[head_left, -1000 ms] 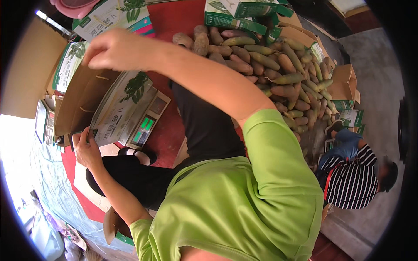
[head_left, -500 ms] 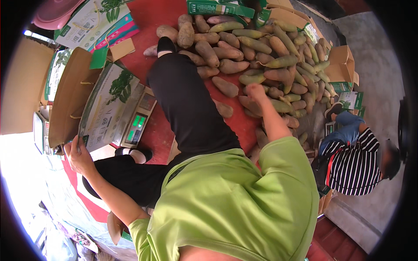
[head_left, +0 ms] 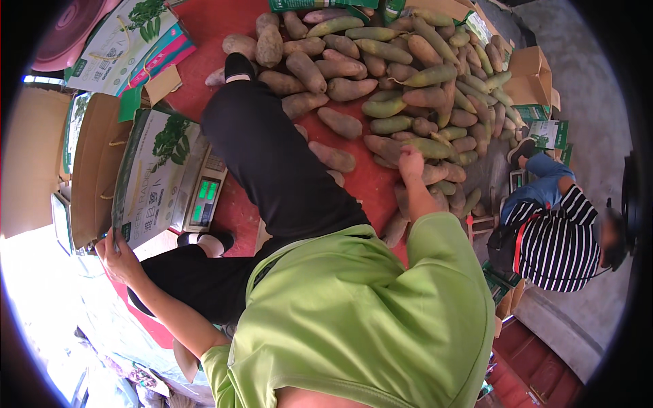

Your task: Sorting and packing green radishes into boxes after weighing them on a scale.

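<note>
Root vegetables (head_left: 428, 76): heaped on red surface (head_left: 204, 27); judged weighty, firm, bruisable; best held mid-body. Right hand (head_left: 411, 165): among them, fingers curled, grasp indiscernible. Left hand (head_left: 118, 258): fingers pinching carton (head_left: 151, 180) corner.

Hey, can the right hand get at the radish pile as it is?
Likely yes: the right hand is at the near edge of the radish pile, with nothing visible in the way.
</note>
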Tool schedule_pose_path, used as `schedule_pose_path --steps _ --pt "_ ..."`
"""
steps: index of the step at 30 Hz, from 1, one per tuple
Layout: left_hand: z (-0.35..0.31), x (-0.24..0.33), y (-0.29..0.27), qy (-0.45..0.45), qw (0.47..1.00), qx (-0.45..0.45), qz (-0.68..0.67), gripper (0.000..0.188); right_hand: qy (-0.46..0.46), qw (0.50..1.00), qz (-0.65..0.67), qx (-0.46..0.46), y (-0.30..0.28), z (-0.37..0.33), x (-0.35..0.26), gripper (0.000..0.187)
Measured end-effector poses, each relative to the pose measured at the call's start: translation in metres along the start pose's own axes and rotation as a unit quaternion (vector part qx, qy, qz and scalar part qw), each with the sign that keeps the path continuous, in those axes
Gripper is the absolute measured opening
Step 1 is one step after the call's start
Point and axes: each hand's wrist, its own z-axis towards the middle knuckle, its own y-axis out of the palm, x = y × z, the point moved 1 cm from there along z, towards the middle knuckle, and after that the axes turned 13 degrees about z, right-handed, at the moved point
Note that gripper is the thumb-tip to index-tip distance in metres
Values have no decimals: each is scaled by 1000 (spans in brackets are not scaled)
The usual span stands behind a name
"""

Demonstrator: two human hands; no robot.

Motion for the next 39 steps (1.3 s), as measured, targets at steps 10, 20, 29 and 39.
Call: schedule_pose_path --steps 10,20,29,39 --pt "-1 5 0 -20 1000 -15 11 23 26 999 -8 -47 -9 -20 -10 16" --pt "0 0 6 -9 1000 6 2 23 -317 822 -317 -351 59 -53 31 16" --pt "-1 3 2 -20 1000 -11 9 22 -7 977 36 -209 74 -3 40 14" --pt "-2 1 4 -13 1000 -3 8 18 17 992 34 -118 38 58 -73 19"
